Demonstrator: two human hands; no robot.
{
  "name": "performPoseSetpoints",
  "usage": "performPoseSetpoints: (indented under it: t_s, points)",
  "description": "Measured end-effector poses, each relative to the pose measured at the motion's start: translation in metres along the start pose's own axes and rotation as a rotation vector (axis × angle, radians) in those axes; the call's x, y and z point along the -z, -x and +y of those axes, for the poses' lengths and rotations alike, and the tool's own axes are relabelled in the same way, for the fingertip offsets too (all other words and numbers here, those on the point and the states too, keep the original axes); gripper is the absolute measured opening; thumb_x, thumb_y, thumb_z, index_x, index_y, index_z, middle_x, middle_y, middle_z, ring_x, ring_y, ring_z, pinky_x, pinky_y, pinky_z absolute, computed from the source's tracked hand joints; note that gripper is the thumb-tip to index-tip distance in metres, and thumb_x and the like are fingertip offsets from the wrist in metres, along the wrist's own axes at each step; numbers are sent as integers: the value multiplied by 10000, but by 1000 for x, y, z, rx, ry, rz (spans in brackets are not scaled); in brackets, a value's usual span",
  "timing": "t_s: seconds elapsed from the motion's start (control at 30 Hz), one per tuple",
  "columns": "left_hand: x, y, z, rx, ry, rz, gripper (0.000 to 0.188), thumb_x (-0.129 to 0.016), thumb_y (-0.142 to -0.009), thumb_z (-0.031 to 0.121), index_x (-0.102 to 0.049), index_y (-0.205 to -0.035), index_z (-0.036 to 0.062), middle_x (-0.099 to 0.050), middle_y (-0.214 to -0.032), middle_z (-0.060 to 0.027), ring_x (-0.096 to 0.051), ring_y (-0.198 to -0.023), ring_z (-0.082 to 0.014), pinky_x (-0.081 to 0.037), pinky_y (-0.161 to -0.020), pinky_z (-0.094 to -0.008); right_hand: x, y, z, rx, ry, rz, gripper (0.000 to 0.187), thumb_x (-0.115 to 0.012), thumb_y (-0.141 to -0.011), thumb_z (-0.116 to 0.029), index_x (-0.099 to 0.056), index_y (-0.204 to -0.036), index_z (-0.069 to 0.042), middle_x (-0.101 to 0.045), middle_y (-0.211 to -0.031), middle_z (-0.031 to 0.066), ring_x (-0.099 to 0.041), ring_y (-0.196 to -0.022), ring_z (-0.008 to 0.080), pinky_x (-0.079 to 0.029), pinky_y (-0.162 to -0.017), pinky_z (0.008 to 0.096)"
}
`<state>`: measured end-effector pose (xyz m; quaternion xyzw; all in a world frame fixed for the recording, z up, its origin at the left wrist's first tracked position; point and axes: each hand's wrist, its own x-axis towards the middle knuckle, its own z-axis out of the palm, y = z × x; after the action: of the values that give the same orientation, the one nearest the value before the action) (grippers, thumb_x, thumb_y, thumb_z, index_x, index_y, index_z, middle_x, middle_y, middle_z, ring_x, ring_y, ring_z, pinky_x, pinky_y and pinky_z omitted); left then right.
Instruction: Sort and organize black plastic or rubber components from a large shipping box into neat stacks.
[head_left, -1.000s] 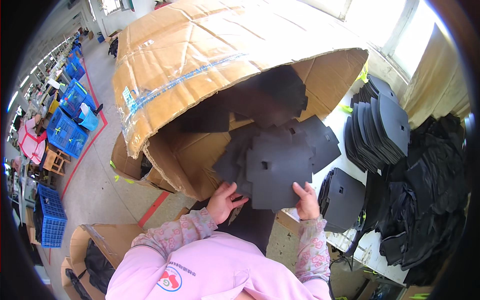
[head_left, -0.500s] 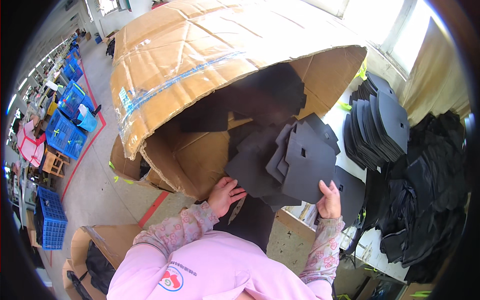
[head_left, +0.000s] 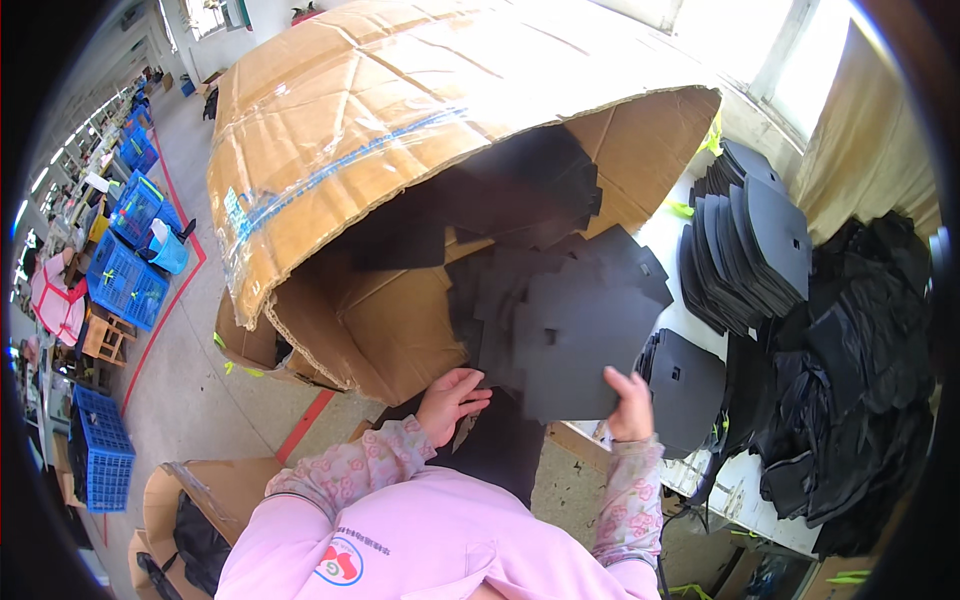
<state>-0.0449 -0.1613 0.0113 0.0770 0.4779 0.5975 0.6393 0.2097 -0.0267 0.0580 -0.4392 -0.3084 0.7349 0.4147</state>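
Observation:
Flat black panels [head_left: 500, 300], some with a small rectangular slot, lie in a loose pile spilling from the mouth of a large tipped cardboard box [head_left: 330, 170]. My right hand [head_left: 630, 408] grips the right edge of a dark grey panel [head_left: 580, 350] on the near side, thumb on top. That panel is blurred by motion. My left hand [head_left: 450, 404] is closed beside the pile's lower left edge, near the box flap. Whether anything is between its fingers cannot be made out.
Stacked black panels [head_left: 745, 255] stand on a white table [head_left: 745, 500] at right, with a smaller stack [head_left: 685, 390] nearer me. Black fabric pieces [head_left: 860, 390] heap beyond. An open carton [head_left: 215, 500] sits lower left. Blue crates [head_left: 125, 280] line the aisle.
My right hand has moved left with the panel, which now lies lower and further left. The smaller stack at right shows more. My left hand has barely moved.

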Motion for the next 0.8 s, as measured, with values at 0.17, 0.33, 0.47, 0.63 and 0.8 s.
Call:
performPoseSetpoints:
  t_s: [0.17, 0.33, 0.47, 0.63, 0.8]
  points:
    - [17, -6, 6, -336, -305, 154, 248, -634, -920, 247, -514, -1063, 84, -546, -966, -13, -546, -885, -111, -461, -819, -262, 38, -5, -66, 254, -65, -37, 405, -613, -844, -48, -508, -1229, 22, -618, -1140, 125, -613, -1025, 248, -481, -922, 363]
    - [10, -35, 30, -399, -116, 318, 348, -647, -905, 241, -512, -1200, 117, -533, -1058, 10, -526, -930, -98, -444, -852, -264, 12, -35, -68, 153, 31, -206, 481, -623, -844, -56, -469, -1292, 25, -597, -1198, 136, -597, -1071, 244, -469, -934, 350]
    - [-11, -47, 40, -206, 41, 290, 449, -645, -908, 281, -477, -1286, 106, -533, -1122, -12, -523, -1003, -119, -436, -899, -288, -10, -83, -13, -122, 719, -201, 689, -754, -796, -261, -454, -1320, 72, -494, -1333, 208, -519, -1184, 271, -427, -979, 362]
    - [-21, -68, 18, -241, 2, 343, 629, -668, -890, 232, -360, -1378, -17, -502, -1293, -111, -506, -1154, -205, -418, -970, -315, -42, -82, 42, 373, 1175, -7, 710, -746, -805, -298, -437, -1302, 104, -605, -1167, 221, -598, -1050, 292, -471, -917, 347]
    - [-27, -56, 24, -397, 28, 103, 565, -631, -887, 100, -364, -1370, -20, -496, -1321, -123, -497, -1191, -227, -410, -1001, -336, -48, -74, 45, 391, 889, 78, 725, -759, -803, -249, -409, -1325, 113, -614, -1154, 197, -623, -1002, 230, -509, -864, 318]
